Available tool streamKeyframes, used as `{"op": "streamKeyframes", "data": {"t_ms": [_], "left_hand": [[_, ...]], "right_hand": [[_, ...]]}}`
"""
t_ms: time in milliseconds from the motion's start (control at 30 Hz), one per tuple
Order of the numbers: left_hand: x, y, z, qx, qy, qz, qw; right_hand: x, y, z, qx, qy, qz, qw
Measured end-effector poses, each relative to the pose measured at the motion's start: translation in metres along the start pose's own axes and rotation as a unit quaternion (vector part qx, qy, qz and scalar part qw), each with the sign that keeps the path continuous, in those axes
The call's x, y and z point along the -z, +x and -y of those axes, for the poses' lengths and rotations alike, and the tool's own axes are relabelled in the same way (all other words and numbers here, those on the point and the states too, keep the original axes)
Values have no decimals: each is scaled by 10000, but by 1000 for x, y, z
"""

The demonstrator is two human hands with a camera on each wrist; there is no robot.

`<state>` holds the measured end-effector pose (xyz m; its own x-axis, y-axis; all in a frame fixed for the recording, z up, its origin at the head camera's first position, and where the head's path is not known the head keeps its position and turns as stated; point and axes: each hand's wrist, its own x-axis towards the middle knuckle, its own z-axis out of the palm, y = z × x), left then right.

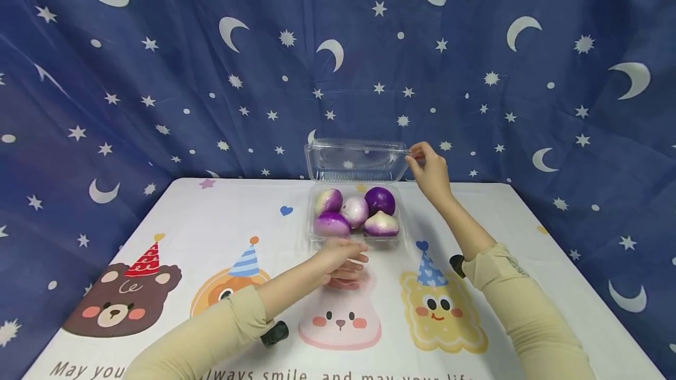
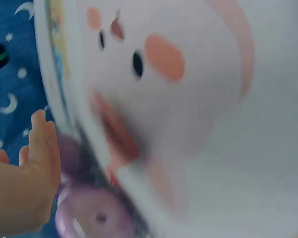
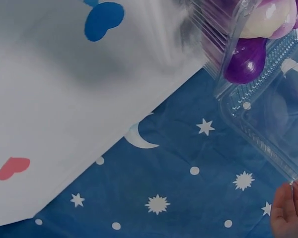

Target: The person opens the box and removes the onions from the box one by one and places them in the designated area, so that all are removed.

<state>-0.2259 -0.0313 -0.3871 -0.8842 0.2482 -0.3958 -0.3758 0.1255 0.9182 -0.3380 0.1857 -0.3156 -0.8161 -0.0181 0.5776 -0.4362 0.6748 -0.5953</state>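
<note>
A clear plastic clamshell box (image 1: 310, 221) stands at the back of the table with its lid (image 1: 359, 160) raised. Several purple-and-white onions (image 1: 355, 211) lie inside it. The right hand (image 1: 430, 172) pinches the lid's right corner between thumb and fingers; in the right wrist view, its fingertips (image 3: 289, 196) meet the lid's edge. In front of the box hovers the left hand (image 1: 342, 260), fingers extended to the right and holding nothing. From the left wrist, that hand (image 2: 27, 173) appears beside the onions (image 2: 94, 213), its fingers fairly straight.
A white tablecloth (image 1: 253, 204) printed with cartoon animals and lettering covers the table. Behind its back edge hangs a blue curtain (image 1: 174, 69) with moons and stars, close behind the raised lid. Dark wrist devices (image 1: 274, 333) show beneath the sleeves.
</note>
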Motion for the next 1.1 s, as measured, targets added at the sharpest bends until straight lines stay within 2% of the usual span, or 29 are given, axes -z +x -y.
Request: {"op": "streamKeyframes", "data": {"t_ms": [133,233,300,367,433,467,567,633,667,733,800,867,933,967,1033,1067,1100], "left_hand": [[18,-6,-12,-709,215,-249,9969],[36,-11,-19,-1062,319,-506,9925],[49,-15,-23,-1379,474,-645,9872],[61,-17,-25,-1745,774,-825,9781],[71,-19,-25,-2150,1159,-1008,9645],[75,-20,-24,-2359,1423,-1134,9546],[85,-19,-19,-2841,2155,-1672,9192],[89,-18,-15,-3004,2497,-2006,8984],[91,-17,-13,-3052,2613,-2148,8902],[95,-13,-8,-3090,2725,-2309,8814],[101,-8,-3,-2967,2771,-2297,8845],[106,-1,1,-2723,2779,-2201,8945],[110,6,5,-2309,2504,-1944,9199],[112,10,6,-2027,2204,-1763,9377],[113,16,6,-1482,1351,-1340,9705],[114,19,6,-1194,854,-1137,9826],[113,21,5,-922,347,-951,9906]], "right_hand": [[3,-2,-1,-29,55,-23,10000],[3,-1,-1,-62,156,3,9999],[2,-1,-1,-94,271,35,9996],[0,-2,-2,-127,408,66,9991],[0,-4,-3,-169,514,100,9985],[-1,-5,-4,-199,561,122,9982],[0,-10,-8,-256,654,150,9974],[-1,-12,-11,-261,691,193,9971],[-1,-12,-12,-254,718,210,9969],[-3,-12,-14,-241,794,235,9963],[-5,-11,-15,-248,897,259,9953],[-6,-9,-15,-291,994,268,9943],[-9,-6,-16,-321,1002,287,9940],[-10,-4,-16,-348,1001,309,9939],[-13,0,-17,-391,1008,369,9935],[-14,2,-18,-418,1040,419,9928],[-15,3,-19,-451,1078,473,9920]]}}
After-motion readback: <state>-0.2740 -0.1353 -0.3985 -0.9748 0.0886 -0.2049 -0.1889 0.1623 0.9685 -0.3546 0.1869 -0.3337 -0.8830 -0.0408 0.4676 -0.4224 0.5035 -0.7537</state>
